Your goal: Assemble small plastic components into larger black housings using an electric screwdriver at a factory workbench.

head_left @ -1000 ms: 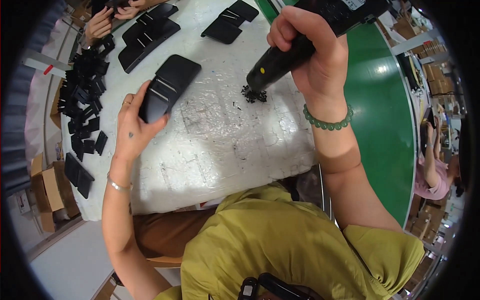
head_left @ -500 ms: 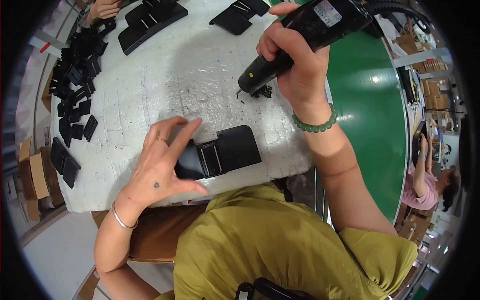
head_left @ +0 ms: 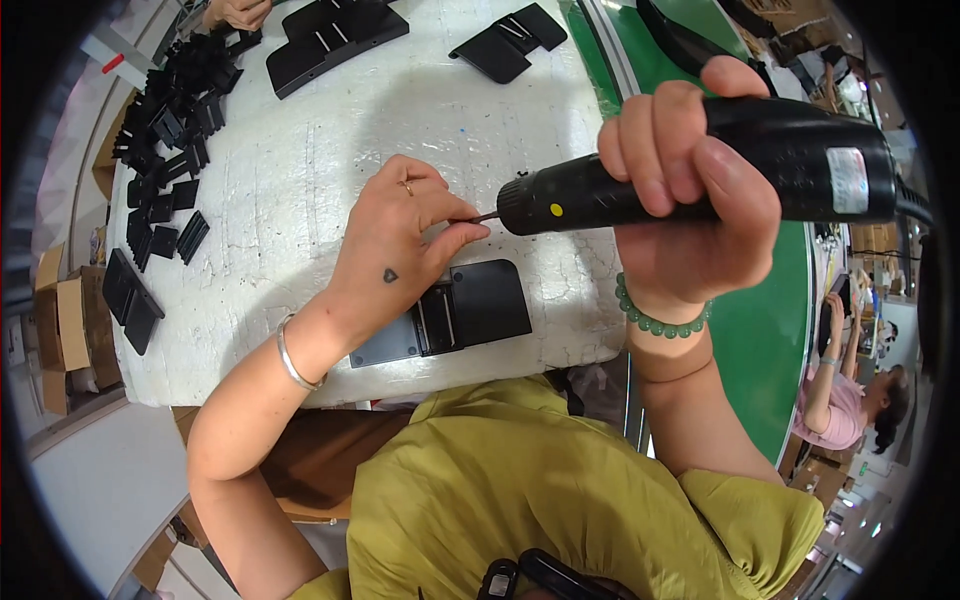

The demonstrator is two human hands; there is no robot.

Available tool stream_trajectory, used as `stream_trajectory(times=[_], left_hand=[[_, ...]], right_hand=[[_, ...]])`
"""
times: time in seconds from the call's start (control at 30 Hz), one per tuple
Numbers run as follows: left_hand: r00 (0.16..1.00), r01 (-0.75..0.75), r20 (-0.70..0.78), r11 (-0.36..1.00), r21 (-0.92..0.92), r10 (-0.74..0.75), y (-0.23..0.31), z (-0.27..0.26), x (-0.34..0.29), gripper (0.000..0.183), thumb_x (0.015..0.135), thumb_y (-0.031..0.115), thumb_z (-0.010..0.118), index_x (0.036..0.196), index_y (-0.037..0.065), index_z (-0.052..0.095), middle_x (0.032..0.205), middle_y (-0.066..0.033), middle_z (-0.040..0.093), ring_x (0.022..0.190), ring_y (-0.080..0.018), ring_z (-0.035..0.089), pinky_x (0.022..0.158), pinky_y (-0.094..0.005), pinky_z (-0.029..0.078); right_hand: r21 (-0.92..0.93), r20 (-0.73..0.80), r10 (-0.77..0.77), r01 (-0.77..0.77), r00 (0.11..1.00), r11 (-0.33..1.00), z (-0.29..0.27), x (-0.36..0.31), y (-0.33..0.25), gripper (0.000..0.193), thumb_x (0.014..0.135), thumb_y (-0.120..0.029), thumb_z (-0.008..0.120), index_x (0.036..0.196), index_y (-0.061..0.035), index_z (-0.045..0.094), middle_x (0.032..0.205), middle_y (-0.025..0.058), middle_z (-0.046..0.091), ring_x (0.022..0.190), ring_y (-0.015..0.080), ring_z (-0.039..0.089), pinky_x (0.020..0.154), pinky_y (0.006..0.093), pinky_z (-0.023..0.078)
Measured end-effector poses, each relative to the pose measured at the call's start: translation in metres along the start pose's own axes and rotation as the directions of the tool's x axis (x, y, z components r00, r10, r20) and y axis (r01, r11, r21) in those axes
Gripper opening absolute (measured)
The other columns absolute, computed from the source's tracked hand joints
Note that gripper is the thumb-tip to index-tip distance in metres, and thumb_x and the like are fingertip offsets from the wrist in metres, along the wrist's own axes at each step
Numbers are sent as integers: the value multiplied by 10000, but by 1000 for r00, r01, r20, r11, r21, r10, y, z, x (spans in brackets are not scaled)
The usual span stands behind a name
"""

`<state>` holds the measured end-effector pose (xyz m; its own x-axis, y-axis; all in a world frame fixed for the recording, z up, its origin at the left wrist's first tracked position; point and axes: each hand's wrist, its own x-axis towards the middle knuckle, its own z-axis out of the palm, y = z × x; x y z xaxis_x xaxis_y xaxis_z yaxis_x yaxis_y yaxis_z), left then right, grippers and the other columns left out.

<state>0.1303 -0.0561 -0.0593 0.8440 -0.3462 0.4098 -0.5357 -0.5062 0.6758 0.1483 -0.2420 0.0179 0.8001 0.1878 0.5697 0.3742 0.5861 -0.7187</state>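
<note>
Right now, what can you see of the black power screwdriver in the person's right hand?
The power screwdriver is a black, plastic-looking tool with a fat body, a pale label near its rear and a small yellow dot near its nose. A cord leaves its back end. It lies almost level above the white table, its thin bit pointing left. The right hand wraps its middle; the left hand pinches at the bit tip.

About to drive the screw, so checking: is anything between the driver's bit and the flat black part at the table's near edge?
Yes. The left hand pinches the tip of the electric screwdriver, with its fingers above the flat black part. The right hand grips the screwdriver.
</note>
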Motion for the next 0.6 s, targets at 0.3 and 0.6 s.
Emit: stream_trajectory(times=[0.3,0.6], left_hand=[[948,-319,61,928,194,313,6,-13,-4,124,696,112,713,756,64,617,681,-38,577,883,-238,558,702,-331,456],[984,-136,129,985,110,122,-6,-30,-23,274,697,215,734,937,103,663,882,-49,648,973,-260,562,817,-335,476]], right_hand=[[-14,284,38,-35,958,999,12,1,-11,327,734,-93,575,1025,-93,426,579,-53,429,463,58,385,525,217,332],[-9,145,-12,14,989,1000,37,-11,-1,396,733,-116,641,1063,-101,423,594,-4,465,457,114,441,501,254,358]])
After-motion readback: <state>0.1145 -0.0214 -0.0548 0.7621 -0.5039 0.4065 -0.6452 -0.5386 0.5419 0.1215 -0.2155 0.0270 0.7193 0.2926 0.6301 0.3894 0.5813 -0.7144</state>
